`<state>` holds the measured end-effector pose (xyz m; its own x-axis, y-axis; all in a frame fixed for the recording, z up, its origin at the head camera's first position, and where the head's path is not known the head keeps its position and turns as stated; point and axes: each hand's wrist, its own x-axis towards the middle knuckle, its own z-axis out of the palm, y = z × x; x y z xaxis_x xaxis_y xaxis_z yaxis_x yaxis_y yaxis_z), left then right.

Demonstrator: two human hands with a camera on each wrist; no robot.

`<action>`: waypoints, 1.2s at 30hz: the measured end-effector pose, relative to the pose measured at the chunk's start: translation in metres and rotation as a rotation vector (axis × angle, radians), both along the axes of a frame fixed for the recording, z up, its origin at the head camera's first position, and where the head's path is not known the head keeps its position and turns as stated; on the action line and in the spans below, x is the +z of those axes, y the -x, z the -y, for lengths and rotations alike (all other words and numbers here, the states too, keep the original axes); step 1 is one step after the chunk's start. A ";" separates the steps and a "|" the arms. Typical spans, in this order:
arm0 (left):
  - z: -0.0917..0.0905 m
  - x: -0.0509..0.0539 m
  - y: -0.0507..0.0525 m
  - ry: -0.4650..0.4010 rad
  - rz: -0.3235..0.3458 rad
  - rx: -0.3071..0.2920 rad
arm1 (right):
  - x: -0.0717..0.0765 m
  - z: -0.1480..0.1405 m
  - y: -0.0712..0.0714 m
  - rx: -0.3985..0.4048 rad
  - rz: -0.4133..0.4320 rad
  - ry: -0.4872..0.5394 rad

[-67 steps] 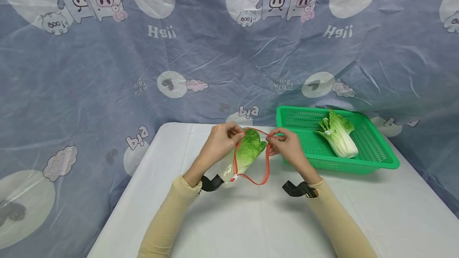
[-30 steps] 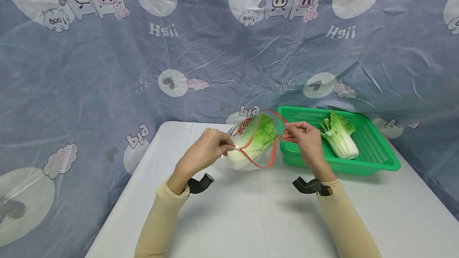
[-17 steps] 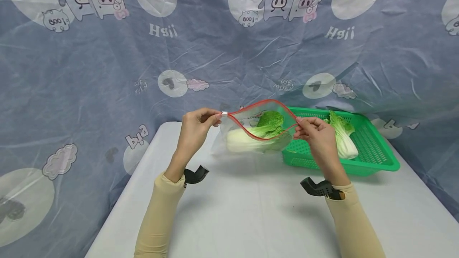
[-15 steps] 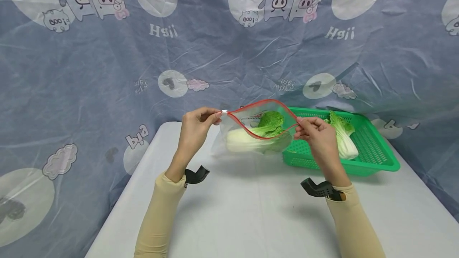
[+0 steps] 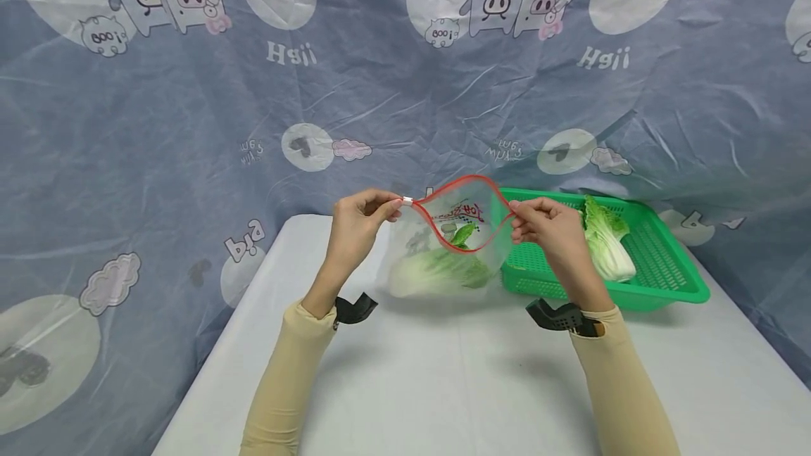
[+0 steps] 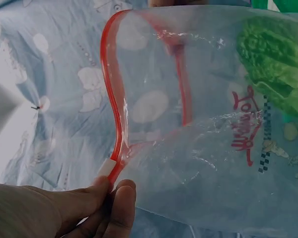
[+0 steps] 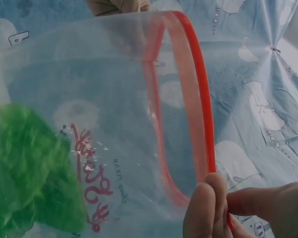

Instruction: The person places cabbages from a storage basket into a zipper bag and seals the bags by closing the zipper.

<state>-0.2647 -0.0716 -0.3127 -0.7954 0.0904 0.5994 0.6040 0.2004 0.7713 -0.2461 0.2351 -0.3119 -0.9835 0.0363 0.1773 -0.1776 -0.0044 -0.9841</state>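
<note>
A clear zip bag (image 5: 405,245) with a red rim hangs between both hands, its mouth spread wide. Inside, at the bottom, lies a Chinese cabbage (image 5: 437,273), seen through the plastic. The left hand (image 5: 357,224) pinches the left corner of the rim beside the white slider (image 6: 107,167). At the opposite corner, the right hand (image 5: 551,231) pinches the red rim between thumb and fingers. Red lettering (image 7: 92,178) and a checkered print show on the bag's wall in both wrist views.
A green plastic basket (image 5: 665,259) stands at the right behind the right hand, with another Chinese cabbage (image 5: 608,248) in it. The white table (image 5: 456,385) meets a patterned grey-blue curtain (image 5: 380,90) at its back edge.
The hands raised the bag and stretched its mouth sideways. Since half a second ago they have come slightly closer together, and the cabbage has sunk lower in the bag.
</note>
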 end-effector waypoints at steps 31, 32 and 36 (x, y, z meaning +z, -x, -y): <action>0.036 0.024 -0.040 0.469 0.141 0.243 | -0.062 0.072 0.095 0.087 -0.106 -0.311; 0.034 0.023 -0.044 0.536 0.171 0.173 | -0.067 0.072 0.094 0.087 -0.098 -0.315; 0.018 0.016 -0.054 0.757 0.238 -0.086 | -0.084 0.067 0.087 0.082 -0.094 -0.336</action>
